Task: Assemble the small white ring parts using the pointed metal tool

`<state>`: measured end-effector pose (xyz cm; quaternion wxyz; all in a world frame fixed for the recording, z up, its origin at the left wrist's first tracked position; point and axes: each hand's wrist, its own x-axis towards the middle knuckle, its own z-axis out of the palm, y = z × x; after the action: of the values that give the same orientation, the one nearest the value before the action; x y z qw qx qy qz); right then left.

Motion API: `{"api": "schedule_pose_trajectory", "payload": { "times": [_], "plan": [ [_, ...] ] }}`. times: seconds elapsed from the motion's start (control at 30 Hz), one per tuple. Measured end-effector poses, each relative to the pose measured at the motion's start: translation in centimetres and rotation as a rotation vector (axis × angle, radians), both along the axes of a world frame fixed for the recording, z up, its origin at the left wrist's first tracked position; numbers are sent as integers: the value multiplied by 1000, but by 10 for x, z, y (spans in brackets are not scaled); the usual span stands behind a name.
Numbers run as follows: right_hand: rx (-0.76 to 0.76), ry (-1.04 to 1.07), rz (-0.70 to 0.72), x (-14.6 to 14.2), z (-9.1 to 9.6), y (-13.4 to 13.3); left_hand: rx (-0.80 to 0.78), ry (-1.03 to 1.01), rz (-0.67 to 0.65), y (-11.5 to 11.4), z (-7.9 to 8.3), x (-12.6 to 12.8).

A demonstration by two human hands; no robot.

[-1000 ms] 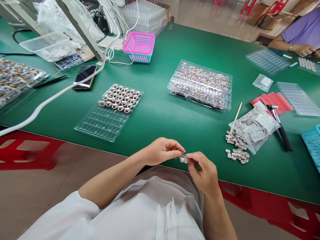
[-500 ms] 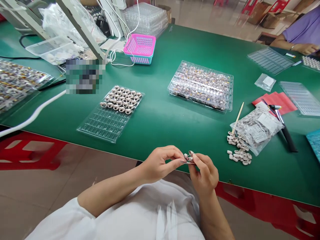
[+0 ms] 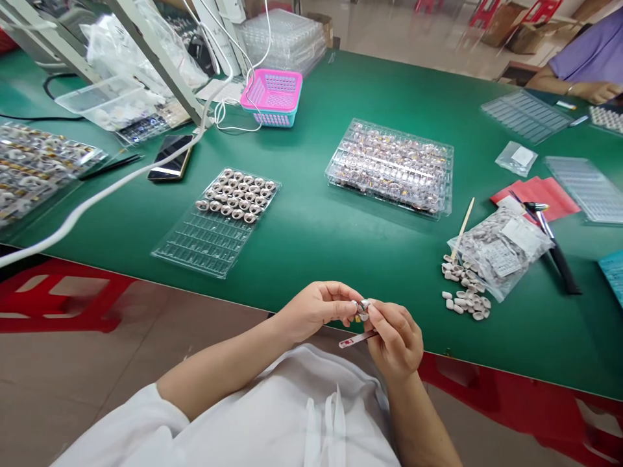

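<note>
In front of my chest, at the table's near edge, both hands meet over a small shiny earbud-like part [image 3: 361,310] with a yellow bit below it. My left hand [image 3: 324,311] pinches it between thumb and fingertips. From the other side my right hand [image 3: 396,334] grips it too, fingers closed. A slim flat tool with a red mark, like tweezers [image 3: 354,340], juts leftward from under my right fingers. Fingertips hide much of the part. To the right lie loose pale shells [image 3: 470,301] beside a clear bag of shells [image 3: 503,243].
A clear tray [image 3: 199,243] is partly filled with pale shells. Stacked filled trays [image 3: 389,168] stand mid-table. Also around are a phone [image 3: 170,157], a white cable [image 3: 97,193], a pink basket [image 3: 272,91], a black-handled tool [image 3: 562,266] and a co-worker's arm [image 3: 549,81].
My hands have drawn closer together round the part. The tweezers-like tool has swung down and now points left, away from the left fingertips. My view has shifted slightly.
</note>
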<state>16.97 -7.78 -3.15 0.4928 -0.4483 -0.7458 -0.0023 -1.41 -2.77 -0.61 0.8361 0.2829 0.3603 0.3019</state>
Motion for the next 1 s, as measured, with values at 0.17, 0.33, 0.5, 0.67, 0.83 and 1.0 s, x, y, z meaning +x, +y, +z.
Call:
{"api": "schedule_pose_trajectory", "payload": {
  "times": [0.17,0.33,0.5,0.67,0.83,1.0],
  "plan": [
    [-223,262,133,-1,0,-4,296,161,87,3,8,-5],
    [-501,455,152,-3,9,-7,529,323,95,3,17,-8],
    [-553,446,99,-5,17,-5,506,330,99,0,15,-5],
    [-592,449,151,-5,19,-3,448,277,102,0,12,-6],
    [-675,507,100,-6,23,-4,409,232,84,1,10,-5],
    [-793,651,57,-11,27,-3,357,118,60,3,7,-3]
  ]
}}
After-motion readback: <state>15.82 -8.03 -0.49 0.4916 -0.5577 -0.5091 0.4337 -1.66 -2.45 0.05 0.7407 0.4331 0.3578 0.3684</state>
